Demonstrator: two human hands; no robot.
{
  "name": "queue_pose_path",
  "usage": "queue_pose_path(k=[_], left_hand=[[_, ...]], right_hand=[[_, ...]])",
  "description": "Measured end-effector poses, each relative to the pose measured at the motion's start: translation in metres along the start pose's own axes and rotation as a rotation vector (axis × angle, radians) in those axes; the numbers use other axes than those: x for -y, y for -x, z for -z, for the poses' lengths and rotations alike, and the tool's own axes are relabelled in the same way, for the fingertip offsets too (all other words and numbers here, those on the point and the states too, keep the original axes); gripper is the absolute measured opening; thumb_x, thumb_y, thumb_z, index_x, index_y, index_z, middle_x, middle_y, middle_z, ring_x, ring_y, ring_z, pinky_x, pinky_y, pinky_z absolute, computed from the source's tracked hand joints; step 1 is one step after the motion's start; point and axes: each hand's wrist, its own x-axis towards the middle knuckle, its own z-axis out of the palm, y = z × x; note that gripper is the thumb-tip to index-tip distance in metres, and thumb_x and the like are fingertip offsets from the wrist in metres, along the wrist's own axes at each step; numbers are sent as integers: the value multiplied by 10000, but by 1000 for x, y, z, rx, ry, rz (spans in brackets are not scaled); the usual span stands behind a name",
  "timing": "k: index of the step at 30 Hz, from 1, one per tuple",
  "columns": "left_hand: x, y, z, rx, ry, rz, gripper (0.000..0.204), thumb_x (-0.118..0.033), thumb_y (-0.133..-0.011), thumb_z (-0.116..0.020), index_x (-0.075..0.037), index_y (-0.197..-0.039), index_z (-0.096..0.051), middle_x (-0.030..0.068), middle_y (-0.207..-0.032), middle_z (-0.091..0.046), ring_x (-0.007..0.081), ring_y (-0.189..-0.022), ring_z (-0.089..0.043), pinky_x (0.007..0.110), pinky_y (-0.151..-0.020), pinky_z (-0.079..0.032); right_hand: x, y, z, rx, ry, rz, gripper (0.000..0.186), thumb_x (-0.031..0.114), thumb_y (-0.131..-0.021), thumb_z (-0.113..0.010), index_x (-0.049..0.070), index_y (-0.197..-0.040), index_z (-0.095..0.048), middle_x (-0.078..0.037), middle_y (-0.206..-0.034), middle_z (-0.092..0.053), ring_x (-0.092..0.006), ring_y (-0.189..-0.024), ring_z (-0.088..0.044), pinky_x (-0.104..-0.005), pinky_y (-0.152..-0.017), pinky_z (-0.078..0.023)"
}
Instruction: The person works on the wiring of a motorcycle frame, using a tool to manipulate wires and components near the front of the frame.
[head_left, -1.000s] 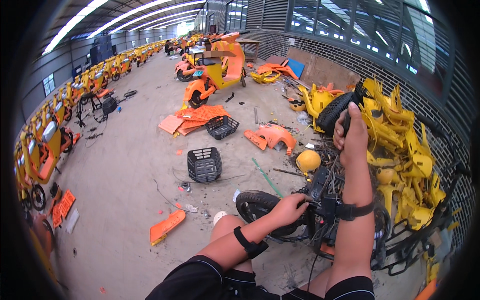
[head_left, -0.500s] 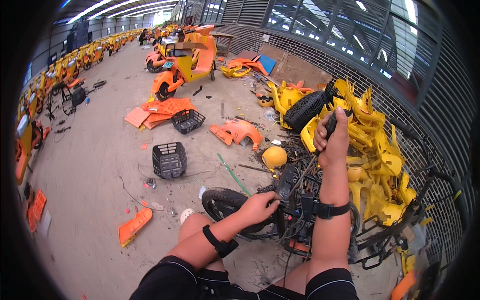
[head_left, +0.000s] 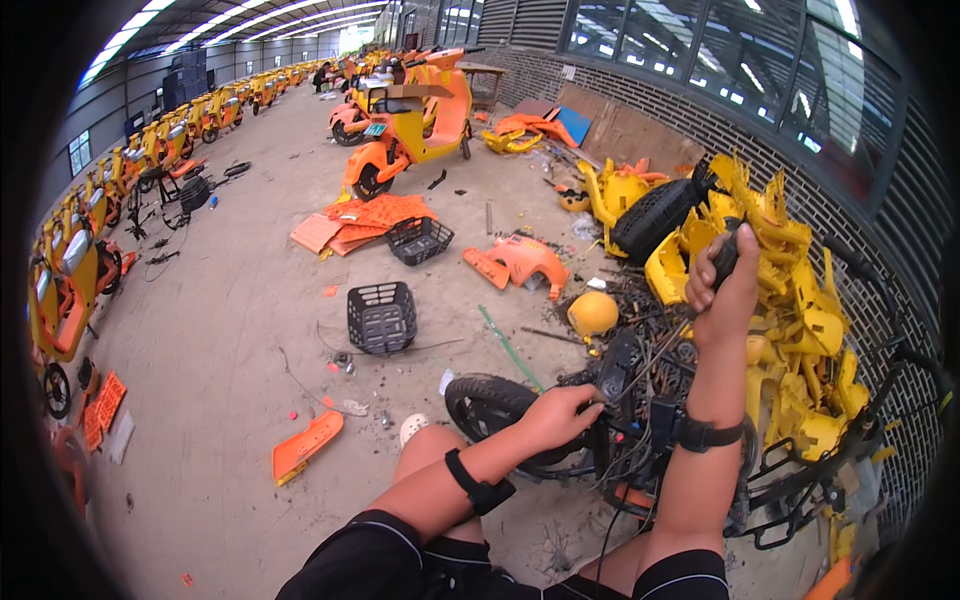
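Observation:
My right hand point(head_left: 728, 285) is raised and closed around a black handle point(head_left: 724, 252), just below a black tyre point(head_left: 655, 215) that lies on a heap of yellow plastic panels point(head_left: 800, 330). What the handle belongs to is hidden by my fingers. My left hand point(head_left: 560, 415) grips the tangle of wires and dark parts on a stripped scooter frame point(head_left: 640, 440), right beside its black front wheel point(head_left: 485, 400). Both wrists wear black bands. My knees show at the bottom edge.
A yellow round cover point(head_left: 593, 313) lies behind the frame. Two black baskets point(head_left: 381, 317) point(head_left: 420, 240), an orange fender point(head_left: 520, 262), an orange panel point(head_left: 305, 448) and stacked orange plates point(head_left: 360, 220) litter the concrete floor. An orange scooter point(head_left: 410, 130) stands beyond; yellow scooters point(head_left: 65, 270) line the left.
The view has shifted a little across the floor. My right hand stays raised on the black handle and my left hand stays on the scooter frame.

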Motion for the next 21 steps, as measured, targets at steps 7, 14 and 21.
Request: queue_pose_path(k=[7, 14, 21], left_hand=[[-1, 0, -4, -8, 51, 21, 174, -188, -970, -693, -37, -1057, -684, 150, -778, -685, 250, -681, -671, 372, -646, -516], [8, -2, -12, -32, 64, 30, 169, -183, -969, -693, -35, -1049, -676, 141, -776, -688, 227, -682, -668, 373, -654, -517], [-1, -2, -13, -38, 39, 42, 156, -170, -959, -697, -37, -1034, -671, 130, -753, -680, 217, -670, -661, 374, -644, -513]], right_hand=[[1, -5, 7, -99, 48, 37, 470, 554, -1049, -498, 112, -889, -498, 26, -630, -414, -61, -436, -329, -237, -400, -289], [1, -6, 12, -64, 35, 62, 483, 577, -1031, -517, 115, -890, -496, 22, -621, -413, -67, -430, -348, -240, -401, -297], [4, -7, 25, 81, -96, 24, 453, 527, -1057, -484, 110, -880, -504, 25, -610, -406, -56, -416, -320, -227, -381, -281]])
